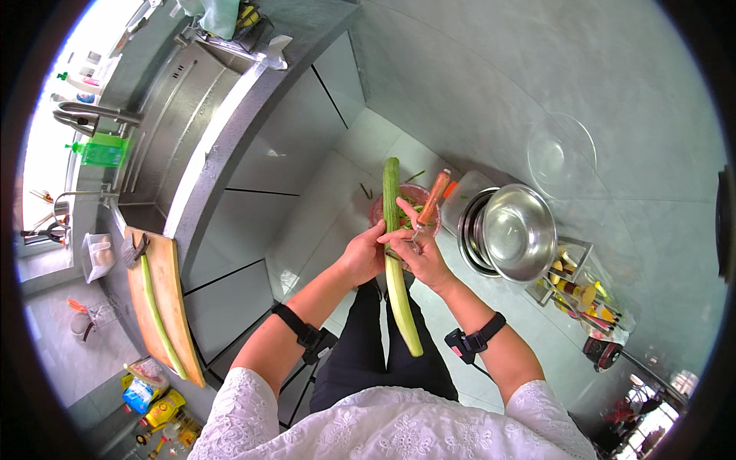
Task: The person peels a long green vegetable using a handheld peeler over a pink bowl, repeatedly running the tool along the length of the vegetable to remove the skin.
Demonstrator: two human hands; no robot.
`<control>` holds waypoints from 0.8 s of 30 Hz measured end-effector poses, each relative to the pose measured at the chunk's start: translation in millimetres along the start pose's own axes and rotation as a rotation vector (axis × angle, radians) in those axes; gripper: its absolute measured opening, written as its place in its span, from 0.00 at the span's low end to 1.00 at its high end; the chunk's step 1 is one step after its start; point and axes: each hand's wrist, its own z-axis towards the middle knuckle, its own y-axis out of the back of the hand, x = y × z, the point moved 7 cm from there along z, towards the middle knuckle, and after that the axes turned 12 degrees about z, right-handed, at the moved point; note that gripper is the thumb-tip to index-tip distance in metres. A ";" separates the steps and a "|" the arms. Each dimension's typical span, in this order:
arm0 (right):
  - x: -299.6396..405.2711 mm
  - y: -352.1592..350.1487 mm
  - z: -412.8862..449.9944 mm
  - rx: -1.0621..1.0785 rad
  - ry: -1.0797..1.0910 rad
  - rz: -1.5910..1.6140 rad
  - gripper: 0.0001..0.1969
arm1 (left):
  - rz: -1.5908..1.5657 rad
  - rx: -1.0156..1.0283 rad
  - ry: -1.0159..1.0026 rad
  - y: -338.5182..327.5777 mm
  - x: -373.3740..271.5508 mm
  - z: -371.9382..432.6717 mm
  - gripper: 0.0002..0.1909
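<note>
A long green gourd (405, 313), likely a luffa, slants in front of my legs. Its near part is pale and peeled; its far part still has darker green skin. My left hand (362, 256) grips it around the middle from the left side. In my right hand (424, 261) is a peeler with a wooden handle (435, 196), its metal head against the gourd; fingers partly hide the blade. Below the gourd's far half a pink basin (377, 214) sits on the floor with green peelings inside, partly covered by my hands.
Stacked steel bowls (520, 233) stand on the floor to the right, beside a wire rack (575, 247) of bottles and packages. Left, a counter holds a steel sink (184, 98) and a wooden cutting board (164, 299) bearing another long green gourd (155, 310). Loose peelings (366, 191) lie near the basin.
</note>
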 end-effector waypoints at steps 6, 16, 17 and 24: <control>11.2 0.0 19.8 -0.088 0.116 -0.154 0.06 | 0.128 0.044 -0.002 19.7 8.3 4.1 0.21; -4.4 30.9 44.5 -0.272 0.124 -0.196 0.10 | 0.237 0.091 0.059 29.5 8.5 -10.3 0.19; -7.0 38.3 45.7 -0.288 0.153 -0.253 0.10 | 0.288 0.099 0.060 29.7 8.2 -12.2 0.18; -19.9 55.9 48.9 -0.357 0.190 -0.342 0.10 | 0.405 0.153 0.076 33.0 11.8 -25.8 0.19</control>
